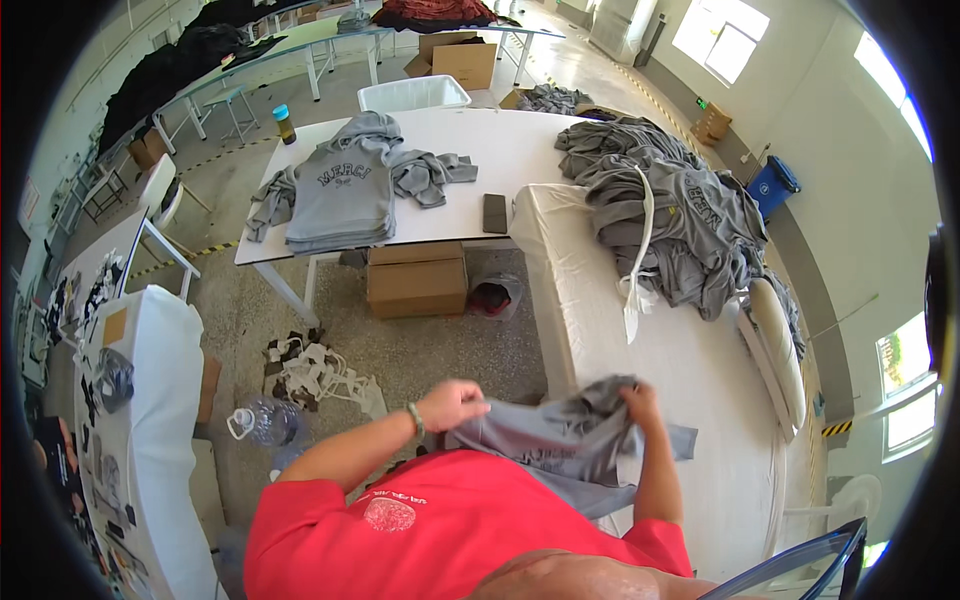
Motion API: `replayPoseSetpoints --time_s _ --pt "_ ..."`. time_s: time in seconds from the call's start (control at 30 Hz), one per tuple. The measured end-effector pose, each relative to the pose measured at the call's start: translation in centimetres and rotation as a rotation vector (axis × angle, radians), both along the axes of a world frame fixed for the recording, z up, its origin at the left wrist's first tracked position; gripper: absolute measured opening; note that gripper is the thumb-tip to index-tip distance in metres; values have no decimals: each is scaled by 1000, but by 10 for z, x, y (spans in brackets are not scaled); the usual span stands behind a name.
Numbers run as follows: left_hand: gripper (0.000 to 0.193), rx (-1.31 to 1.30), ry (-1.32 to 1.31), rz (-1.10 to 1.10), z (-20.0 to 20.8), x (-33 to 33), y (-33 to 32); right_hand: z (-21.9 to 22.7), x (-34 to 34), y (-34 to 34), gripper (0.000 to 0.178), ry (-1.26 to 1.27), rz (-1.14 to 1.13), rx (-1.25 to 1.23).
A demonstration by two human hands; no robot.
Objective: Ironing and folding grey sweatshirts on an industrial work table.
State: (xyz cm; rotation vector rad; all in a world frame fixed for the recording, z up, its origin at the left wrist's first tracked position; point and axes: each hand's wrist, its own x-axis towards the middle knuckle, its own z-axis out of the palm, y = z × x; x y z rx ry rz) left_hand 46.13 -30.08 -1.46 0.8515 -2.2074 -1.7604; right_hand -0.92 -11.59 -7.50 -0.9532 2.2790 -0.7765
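Note:
A grey sweatshirt [560,437] with dark lettering stretches between my two hands, close in front of my body. My left hand [452,405] pinches it at its left end. At the upper right, my right hand [640,402] has its fingers closed on the bunched cloth. Part of the garment hangs over the edge of the padded white table [715,440]. On the white table ahead lies a neat stack of grey sweatshirts [350,195], sleeves spread. A large loose heap of grey sweatshirts [670,200] covers the far right.
A dark phone [494,213] and a blue-capped bottle [284,125] sit on the far table, near a clear plastic bin [413,94]. Beneath it stands a cardboard box [417,282]. Fabric scraps [315,372] and a large water jug [270,422] are on the floor to my left.

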Motion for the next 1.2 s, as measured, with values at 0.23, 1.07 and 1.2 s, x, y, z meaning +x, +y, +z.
replayPoseSetpoints --time_s 0.23,1.07,1.2 --pt "17 -654 193 484 189 52 -143 258 83 -179 29 192 -275 -1144" --pt "16 -1703 -680 933 179 289 -349 174 243 -563 39 -270 565 -1033" --pt "16 -1730 -697 850 186 317 -450 195 265 -625 40 -314 542 -935"
